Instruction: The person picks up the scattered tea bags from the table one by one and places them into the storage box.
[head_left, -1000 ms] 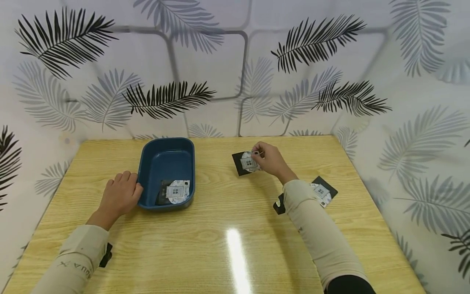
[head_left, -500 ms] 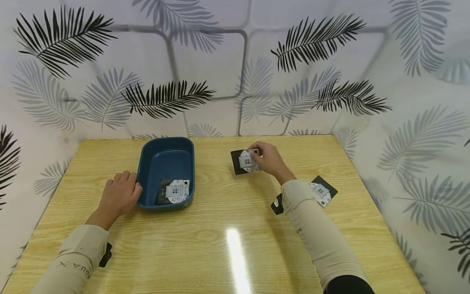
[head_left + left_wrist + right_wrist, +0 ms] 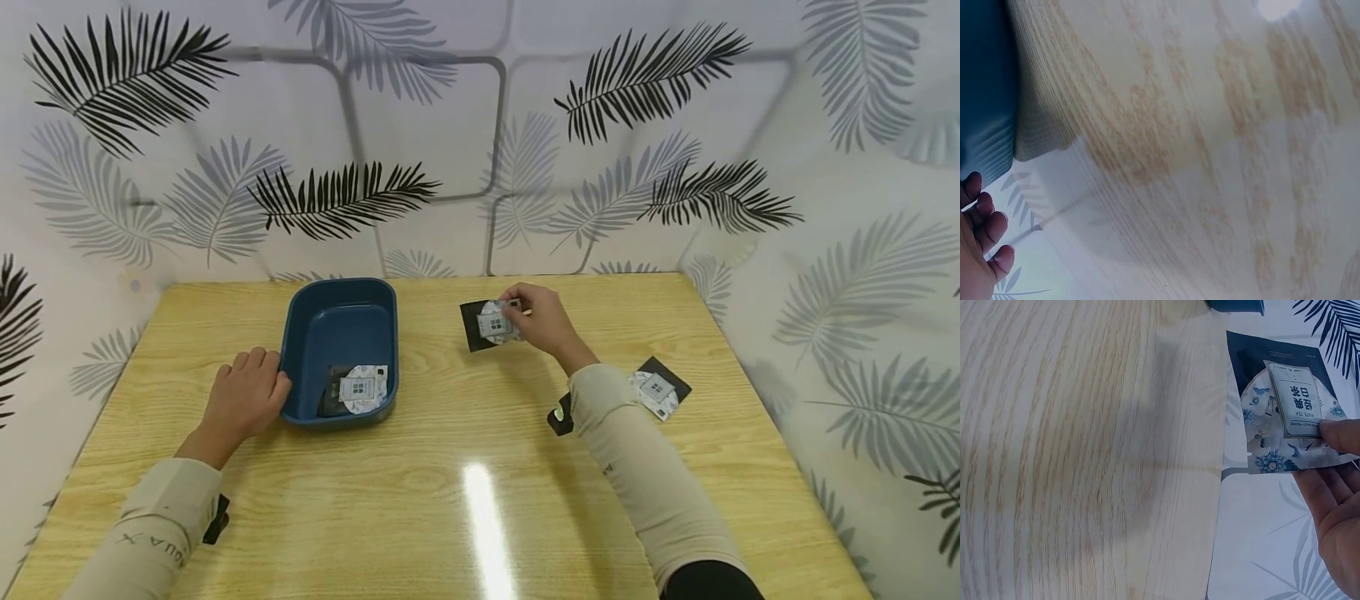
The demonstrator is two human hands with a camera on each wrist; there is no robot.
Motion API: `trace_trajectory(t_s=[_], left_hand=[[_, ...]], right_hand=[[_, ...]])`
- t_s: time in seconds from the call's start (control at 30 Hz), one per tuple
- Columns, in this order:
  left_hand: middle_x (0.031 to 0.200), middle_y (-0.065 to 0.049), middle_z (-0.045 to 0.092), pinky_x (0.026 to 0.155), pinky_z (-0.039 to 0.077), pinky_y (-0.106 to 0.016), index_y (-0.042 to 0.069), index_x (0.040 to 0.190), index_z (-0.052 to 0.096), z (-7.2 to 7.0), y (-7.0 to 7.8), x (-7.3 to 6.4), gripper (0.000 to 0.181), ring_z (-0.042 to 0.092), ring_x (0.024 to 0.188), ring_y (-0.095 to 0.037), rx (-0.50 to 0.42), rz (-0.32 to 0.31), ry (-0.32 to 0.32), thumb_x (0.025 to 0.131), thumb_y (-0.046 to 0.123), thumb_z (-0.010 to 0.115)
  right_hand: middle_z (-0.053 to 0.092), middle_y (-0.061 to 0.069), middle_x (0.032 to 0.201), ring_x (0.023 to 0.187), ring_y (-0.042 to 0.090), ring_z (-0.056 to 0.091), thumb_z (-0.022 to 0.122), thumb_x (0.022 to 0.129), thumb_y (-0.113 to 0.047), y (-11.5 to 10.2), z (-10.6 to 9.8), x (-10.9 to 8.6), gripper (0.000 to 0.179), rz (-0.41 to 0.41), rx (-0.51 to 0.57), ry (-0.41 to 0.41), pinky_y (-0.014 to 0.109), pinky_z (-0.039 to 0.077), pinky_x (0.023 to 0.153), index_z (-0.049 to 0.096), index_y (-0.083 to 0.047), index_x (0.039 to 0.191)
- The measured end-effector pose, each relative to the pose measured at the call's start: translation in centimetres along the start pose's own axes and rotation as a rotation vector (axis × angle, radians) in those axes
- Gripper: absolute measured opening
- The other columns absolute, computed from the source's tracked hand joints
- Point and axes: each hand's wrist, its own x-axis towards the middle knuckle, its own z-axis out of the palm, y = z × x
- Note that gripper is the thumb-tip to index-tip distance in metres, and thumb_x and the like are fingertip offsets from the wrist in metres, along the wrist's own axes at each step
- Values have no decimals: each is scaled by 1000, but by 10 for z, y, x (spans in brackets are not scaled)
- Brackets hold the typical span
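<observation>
In the head view, my right hand [image 3: 543, 318] pinches a tea sachet [image 3: 482, 325], black with a white floral circle, above the back of the table. The right wrist view shows the thumb on the front of this sachet [image 3: 1291, 419], whose label reads "White Tea", with fingers behind it. My left hand [image 3: 247, 393] holds the left side of a blue plastic basin [image 3: 395, 358]. Its curled fingers [image 3: 991, 231] show by the basin's wall in the left wrist view. A similar sachet [image 3: 358, 389] lies inside the basin, at the near end.
Another tea sachet [image 3: 658, 387] lies on the right of the wooden table [image 3: 420, 483], beside my right sleeve [image 3: 645, 467]. A patterned leaf-print backdrop [image 3: 450, 225] stands behind the table's back edge.
My right hand has moved a little left and back with the tea sachet, which has lifted away from the tabletop. The left hand and basin have stayed in place.
</observation>
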Motion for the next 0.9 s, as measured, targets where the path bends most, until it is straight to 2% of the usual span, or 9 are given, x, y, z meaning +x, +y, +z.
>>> trace_trajectory(t_s=[0.17, 0.4, 0.73, 0.9], left_hand=[[101, -21, 49, 71, 30, -44, -2, 99, 47, -1, 0, 1, 27, 44, 86, -35, 1, 10, 12, 102, 20, 32], [104, -22, 49, 72, 31, -46, -2, 101, 48, -2, -2, 2, 28, 44, 89, -36, 1, 10, 12, 102, 20, 31], [106, -23, 51, 73, 34, -48, -4, 104, 49, -2, -2, 1, 29, 46, 91, -38, 4, 15, 13, 101, 20, 33], [103, -21, 49, 72, 32, -46, -2, 102, 48, 0, -1, 0, 28, 45, 89, -37, 3, 13, 8, 101, 20, 32]], right_hand=[[70, 20, 106, 95, 34, 71, 62, 95, -4, -5, 5, 1, 13, -13, 17, 12, 43, 57, 81, 67, 2, 106], [71, 19, 104, 92, 32, 72, 62, 95, -4, -15, 15, 3, 12, -56, 31, 7, 37, 56, 74, 67, 2, 105], [71, 18, 106, 95, 32, 73, 61, 96, -5, -27, 30, 2, 12, -53, 71, -31, 38, 58, 78, 67, 0, 106], [71, 18, 106, 96, 33, 73, 61, 96, -4, -31, 32, 2, 12, -72, 71, -18, 40, 58, 80, 67, 1, 105]])
